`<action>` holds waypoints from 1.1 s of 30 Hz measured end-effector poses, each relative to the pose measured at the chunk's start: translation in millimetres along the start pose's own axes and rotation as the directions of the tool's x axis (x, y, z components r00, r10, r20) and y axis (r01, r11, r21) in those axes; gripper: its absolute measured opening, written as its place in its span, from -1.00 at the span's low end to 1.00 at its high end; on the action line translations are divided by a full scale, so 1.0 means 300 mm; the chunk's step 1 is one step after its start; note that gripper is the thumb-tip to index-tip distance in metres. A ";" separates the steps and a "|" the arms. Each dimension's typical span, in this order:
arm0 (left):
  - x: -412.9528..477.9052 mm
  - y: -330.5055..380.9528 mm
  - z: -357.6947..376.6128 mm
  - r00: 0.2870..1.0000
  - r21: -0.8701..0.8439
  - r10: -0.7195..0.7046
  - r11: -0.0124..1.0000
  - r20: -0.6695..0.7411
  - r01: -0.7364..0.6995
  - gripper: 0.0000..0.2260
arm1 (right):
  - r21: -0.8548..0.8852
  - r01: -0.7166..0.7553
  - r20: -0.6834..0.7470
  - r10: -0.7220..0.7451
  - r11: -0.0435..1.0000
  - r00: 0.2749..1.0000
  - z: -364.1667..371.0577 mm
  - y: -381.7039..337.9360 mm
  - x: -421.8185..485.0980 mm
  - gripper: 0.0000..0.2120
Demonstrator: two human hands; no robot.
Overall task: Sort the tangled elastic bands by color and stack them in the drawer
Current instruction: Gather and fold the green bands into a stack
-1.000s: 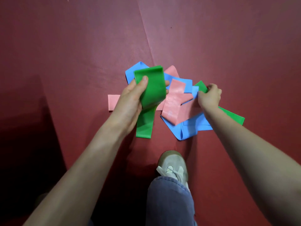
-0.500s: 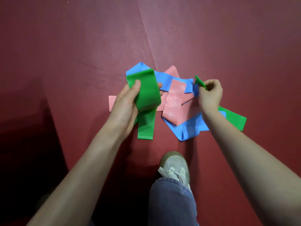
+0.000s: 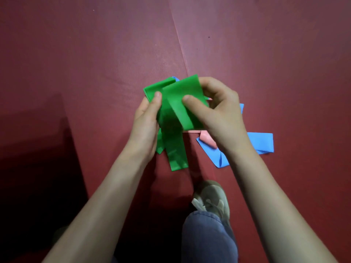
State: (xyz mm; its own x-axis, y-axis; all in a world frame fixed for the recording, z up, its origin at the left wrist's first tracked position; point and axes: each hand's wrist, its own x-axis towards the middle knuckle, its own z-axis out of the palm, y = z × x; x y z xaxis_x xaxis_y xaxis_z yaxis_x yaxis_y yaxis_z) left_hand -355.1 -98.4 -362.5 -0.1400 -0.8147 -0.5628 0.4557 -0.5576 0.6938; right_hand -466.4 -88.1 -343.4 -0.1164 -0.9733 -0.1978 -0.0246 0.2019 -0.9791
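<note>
Two green elastic bands point(image 3: 176, 114) are held together above the red floor mat. My left hand point(image 3: 146, 120) grips the left band, thumb on its face. My right hand point(image 3: 218, 112) pinches the second green band laid over the first, thumb on top and fingers behind. The green ends hang down between my wrists. Blue bands point(image 3: 262, 142) and a pink band point(image 3: 208, 139) lie on the mat under my right hand, mostly hidden. No drawer is in view.
A red floor mat point(image 3: 95, 63) with a seam running up the middle covers the ground. My shoe point(image 3: 210, 198) and jeans leg point(image 3: 207, 238) are below the hands. A dark shadowed object point(image 3: 32, 149) sits at the left.
My right hand lifted the second green band out of the pile and brought it left onto the green band in my left hand. Both hands now meet over the pile.
</note>
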 end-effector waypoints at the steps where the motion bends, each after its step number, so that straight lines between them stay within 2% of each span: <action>1: -0.001 0.002 0.002 1.000 0.007 -0.004 1.000 -0.001 0.004 -0.79 | -0.001 -0.022 0.045 0.022 1.000 0.999 0.017 -0.005 0.002 -0.78; 3: -0.002 0.005 0.013 1.000 0.019 -0.022 1.000 0.018 0.022 -0.81 | -0.031 -0.069 0.054 0.070 0.997 0.996 0.045 -0.007 0.008 -0.75; 7: -0.004 0.012 0.021 0.998 -0.011 -0.052 0.999 0.038 0.052 -0.82 | 0.003 -0.172 -0.023 0.172 0.985 0.985 0.078 -0.009 0.014 -0.66; 11: -0.010 0.010 0.020 0.997 -0.008 -0.068 0.998 0.025 0.068 -0.78 | -0.072 -0.189 -0.025 0.188 0.979 0.982 0.086 -0.012 0.005 -0.54; 15: -0.012 0.019 0.026 0.996 -0.010 -0.079 0.997 0.035 0.080 -0.83 | -0.040 -0.210 -0.045 0.208 0.977 0.977 0.085 -0.014 -0.007 -0.50; 24: -0.009 0.010 0.028 0.987 0.057 -0.128 0.991 0.093 0.123 -0.67 | -0.034 -0.204 -0.102 0.200 0.978 0.974 0.073 -0.014 0.006 -0.52; 27: -0.014 0.010 0.025 0.981 0.076 -0.152 0.987 0.118 0.144 -0.56 | -0.070 -0.220 -0.095 0.213 0.973 0.972 0.075 -0.014 0.005 -0.48; 31: -0.019 0.023 0.026 0.974 0.011 -0.147 0.989 0.175 0.147 -0.39 | -0.098 -0.239 -0.110 0.228 0.966 0.967 0.082 -0.015 0.012 -0.46; 33: -0.017 0.026 0.027 0.974 0.028 -0.128 0.992 0.187 0.125 -0.50 | -0.084 -0.240 -0.113 0.230 0.967 0.967 0.084 -0.016 0.015 -0.47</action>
State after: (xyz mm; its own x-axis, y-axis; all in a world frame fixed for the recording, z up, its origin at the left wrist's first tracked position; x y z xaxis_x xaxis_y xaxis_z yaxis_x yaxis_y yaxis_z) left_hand -358.1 -99.9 -350.7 -0.3593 -0.7519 -0.5528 0.4099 -0.6593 0.6303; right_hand -441.7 -96.3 -340.7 -0.2307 -0.8821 -0.4108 -0.0795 0.4378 -0.8955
